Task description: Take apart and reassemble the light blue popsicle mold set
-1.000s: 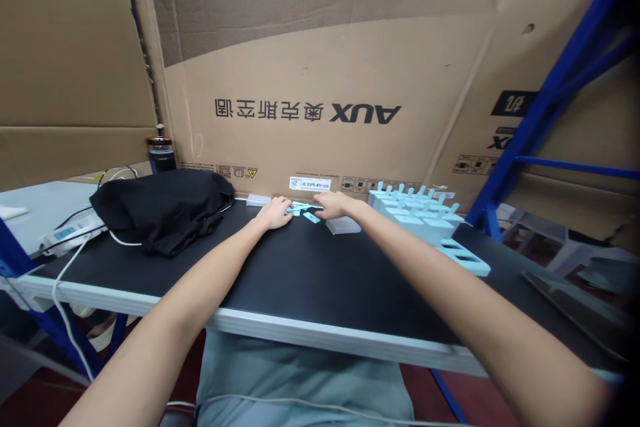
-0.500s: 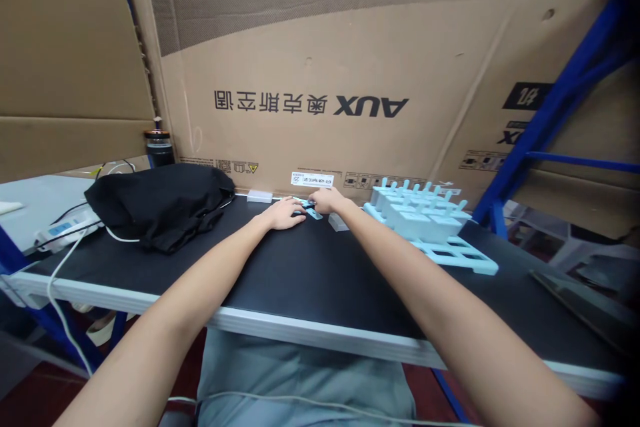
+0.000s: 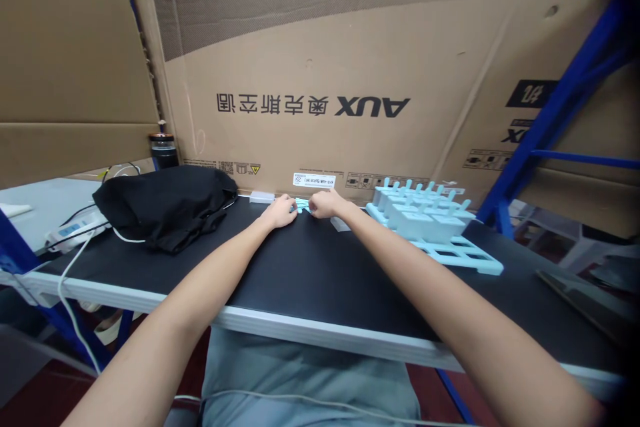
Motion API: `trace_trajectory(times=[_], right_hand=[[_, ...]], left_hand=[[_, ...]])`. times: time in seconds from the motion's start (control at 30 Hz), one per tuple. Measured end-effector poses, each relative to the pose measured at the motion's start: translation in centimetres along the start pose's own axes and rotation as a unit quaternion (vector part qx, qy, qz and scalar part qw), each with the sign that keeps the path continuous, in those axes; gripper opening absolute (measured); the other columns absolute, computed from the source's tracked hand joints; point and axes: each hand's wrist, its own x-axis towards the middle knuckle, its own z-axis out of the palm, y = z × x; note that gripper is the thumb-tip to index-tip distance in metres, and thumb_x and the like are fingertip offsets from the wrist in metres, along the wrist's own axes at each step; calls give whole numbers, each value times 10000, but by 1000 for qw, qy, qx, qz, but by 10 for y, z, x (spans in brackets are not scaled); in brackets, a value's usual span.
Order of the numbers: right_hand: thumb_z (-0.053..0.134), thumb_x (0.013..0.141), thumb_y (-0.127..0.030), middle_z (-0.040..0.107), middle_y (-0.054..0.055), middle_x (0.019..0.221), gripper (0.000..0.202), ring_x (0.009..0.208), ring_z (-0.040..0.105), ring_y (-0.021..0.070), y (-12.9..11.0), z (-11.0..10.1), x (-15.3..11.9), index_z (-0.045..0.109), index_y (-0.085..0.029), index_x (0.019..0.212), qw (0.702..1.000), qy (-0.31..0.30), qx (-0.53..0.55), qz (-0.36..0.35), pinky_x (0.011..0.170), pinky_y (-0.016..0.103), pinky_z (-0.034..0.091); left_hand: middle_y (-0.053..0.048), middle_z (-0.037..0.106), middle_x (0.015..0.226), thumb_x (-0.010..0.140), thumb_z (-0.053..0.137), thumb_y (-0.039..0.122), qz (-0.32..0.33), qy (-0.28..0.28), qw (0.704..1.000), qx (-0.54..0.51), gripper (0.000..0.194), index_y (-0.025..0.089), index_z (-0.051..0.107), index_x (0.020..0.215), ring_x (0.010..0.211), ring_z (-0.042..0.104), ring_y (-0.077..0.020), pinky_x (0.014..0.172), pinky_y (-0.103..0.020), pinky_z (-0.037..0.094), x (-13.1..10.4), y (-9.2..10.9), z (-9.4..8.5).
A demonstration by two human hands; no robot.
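Near the back of the black table, a small bunch of light blue plastic sticks (image 3: 302, 205) lies between my two hands. At its left end is my left hand (image 3: 281, 211), fingers curled in against the sticks. My right hand (image 3: 323, 204) is closed at the right end, knuckles up, and its fingertips are hidden. A clear block (image 3: 341, 224) lies just under my right wrist. Off to the right, a light blue popsicle mold set (image 3: 423, 217) stands in its rack, with several stick handles pointing up.
A black cloth heap (image 3: 165, 207) covers the table's left side, beside a power strip (image 3: 77, 230) with cables. A white block (image 3: 262, 197) sits by the cardboard wall (image 3: 310, 53). Behind the cloth stands a dark bottle (image 3: 163, 152). A dark flat panel (image 3: 580, 303) lies at the right.
My left hand's fingers, spread flat before, have curled in at the left end of the sticks. The sticks look gathered closer together. My right hand stays in nearly the same place.
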Motion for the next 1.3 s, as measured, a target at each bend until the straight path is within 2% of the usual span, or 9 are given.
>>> trace_trajectory(times=[0.37, 0.53, 0.63, 0.77, 0.83, 0.9, 1.03, 1.17, 1.3], right_hand=[[502, 773, -245, 667, 104, 1079, 326, 1024, 575, 268, -8, 8, 2, 659, -244, 1059, 1000, 16, 9, 26, 914, 461, 325], [536, 779, -278, 661, 118, 1079, 369, 1038, 566, 275, -6, -14, -11, 606, -201, 1133, 999, 39, 7, 22, 926, 451, 315], [480, 829, -327, 643, 104, 1119, 360, 1052, 554, 260, 9, -45, -53, 577, -190, 1147, 990, 135, 36, 14, 921, 426, 332], [437, 855, -388, 640, 104, 1052, 320, 989, 565, 237, 37, -71, -155, 569, -186, 1066, 932, 347, 100, 39, 883, 380, 395], [448, 849, -412, 629, 92, 971, 276, 895, 580, 212, 53, -62, -205, 538, -218, 1024, 874, 440, 146, 146, 822, 345, 440], [447, 839, -451, 610, 80, 890, 240, 792, 578, 207, 70, -36, -242, 489, -259, 975, 828, 462, 187, 258, 746, 343, 466], [525, 719, -518, 586, 120, 904, 416, 751, 589, 252, 105, 35, -262, 391, -258, 1014, 842, 316, 288, 328, 723, 402, 498], [610, 634, -539, 590, 133, 950, 660, 706, 603, 254, 128, 78, -249, 304, -244, 1140, 830, 293, 346, 326, 676, 396, 523], [650, 571, -629, 622, 106, 930, 828, 744, 633, 248, 134, 82, -241, 308, -202, 1193, 818, 276, 343, 370, 688, 371, 526]], left_hand=[[-78, 612, 954, 798, 527, 246, 6, 19, 1000, -4, 158, 183, 657, 864, 945, 590, -212, 879, -310, 465, 0, -6, -2], [-70, 599, 1018, 804, 535, 304, 2, 19, 1000, 5, 190, 196, 629, 928, 967, 579, -211, 881, -316, 464, -5, -4, -7], [-58, 576, 1083, 811, 531, 351, -7, 26, 999, 31, 225, 225, 594, 987, 1042, 535, -224, 900, -333, 450, -8, -1, -11], [-71, 555, 1108, 854, 474, 355, -19, 79, 995, 58, 224, 229, 559, 1018, 1109, 470, -247, 931, -371, 419, -11, -1, -22], [-95, 544, 1119, 875, 435, 335, -67, 120, 988, 71, 222, 215, 551, 1021, 1113, 456, -267, 942, -405, 399, -13, -6, -28], [-118, 530, 1136, 877, 428, 326, -131, 154, 975, 86, 230, 201, 548, 1028, 1121, 443, -291, 941, -431, 388, -16, -15, -33], [-122, 527, 1154, 865, 454, 335, -190, 167, 962, 102, 248, 202, 551, 1050, 1129, 435, -304, 939, -434, 384, -21, -28, -37], [-74, 553, 1161, 890, 423, 333, -89, 105, 987, 83, 247, 235, 559, 1070, 1125, 449, -252, 967, -390, 374, -15, -19, -32], [-53, 567, 1190, 909, 385, 358, 17, 37, 995, 92, 289, 241, 581, 1087, 1120, 458, -239, 972, -389, 368, -1, 6, -17]])
